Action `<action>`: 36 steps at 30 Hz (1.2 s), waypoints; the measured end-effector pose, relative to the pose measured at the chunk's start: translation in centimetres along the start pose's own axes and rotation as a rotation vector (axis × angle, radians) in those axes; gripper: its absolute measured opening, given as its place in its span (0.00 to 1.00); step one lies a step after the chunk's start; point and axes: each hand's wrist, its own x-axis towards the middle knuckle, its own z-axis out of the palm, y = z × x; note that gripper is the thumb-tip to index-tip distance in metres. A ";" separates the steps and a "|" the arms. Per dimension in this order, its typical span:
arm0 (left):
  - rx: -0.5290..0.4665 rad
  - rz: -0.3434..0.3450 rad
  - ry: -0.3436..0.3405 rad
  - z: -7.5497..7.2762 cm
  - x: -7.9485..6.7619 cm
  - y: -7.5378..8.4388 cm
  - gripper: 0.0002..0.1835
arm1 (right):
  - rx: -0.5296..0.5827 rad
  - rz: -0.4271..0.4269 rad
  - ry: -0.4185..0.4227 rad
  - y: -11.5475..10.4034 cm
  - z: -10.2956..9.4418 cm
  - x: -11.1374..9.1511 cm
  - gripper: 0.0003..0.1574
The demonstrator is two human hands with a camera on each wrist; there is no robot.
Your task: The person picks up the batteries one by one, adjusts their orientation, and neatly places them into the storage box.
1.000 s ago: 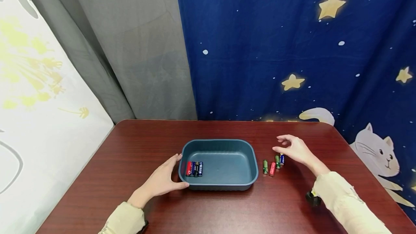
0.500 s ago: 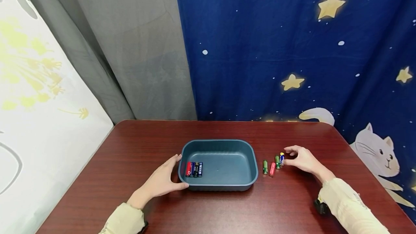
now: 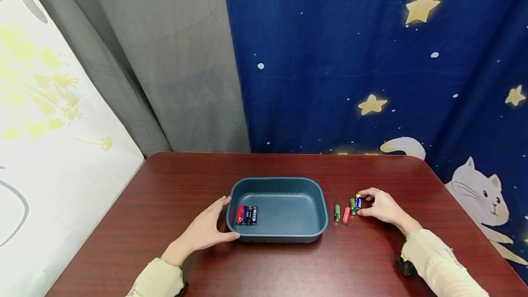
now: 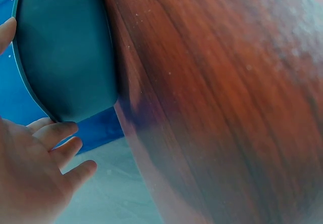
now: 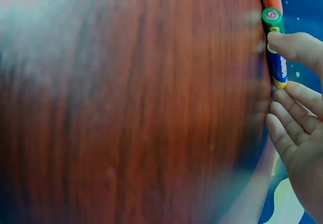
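Note:
My left hand (image 3: 204, 226) rests at the left end of a blue-grey plastic bin (image 3: 276, 234), thumb at the front corner and index finger at the back. In the left wrist view, its remaining fingers stretch past the bin wall (image 4: 70, 47). Several batteries lie side by side inside the bin's left part, a red battery (image 3: 239, 214) leftmost. Right of the bin, my right hand (image 3: 383, 206) pinches a blue battery (image 3: 358, 202) by its ends between thumb and index finger. Beside it lie a green battery (image 3: 352, 206), a red battery (image 3: 346, 216) and another green battery (image 3: 337, 213).
The dark red wooden table (image 3: 280, 269) carries everything. Behind its far edge hang a grey curtain (image 3: 177, 58) and a blue starry curtain (image 3: 313, 58). A white printed cloth (image 3: 53, 173) hangs at the left.
My right hand has come down from above the loose batteries, to the right side of the blue one, and has closed finger and thumb on it. The left hand has stayed at the bin.

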 end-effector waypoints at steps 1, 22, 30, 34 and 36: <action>0.001 0.002 0.000 0.0 0.0 0.0 0.52 | -0.004 -0.006 0.007 0.0 0.1 0.0 0.30; -0.006 0.002 -0.004 -0.1 -0.1 0.0 0.52 | 0.006 0.018 0.029 0.4 -0.2 -0.3 0.26; 0.002 0.004 0.001 -0.1 -0.1 0.1 0.52 | 0.085 0.028 0.058 -0.3 -1.2 0.0 0.26; 0.002 0.002 0.002 -0.1 -0.1 0.2 0.52 | 0.121 0.020 0.073 -1.1 -1.6 0.4 0.26; 0.003 0.003 0.001 -0.1 -0.1 0.2 0.52 | 0.143 0.013 0.075 -1.6 -1.7 0.6 0.26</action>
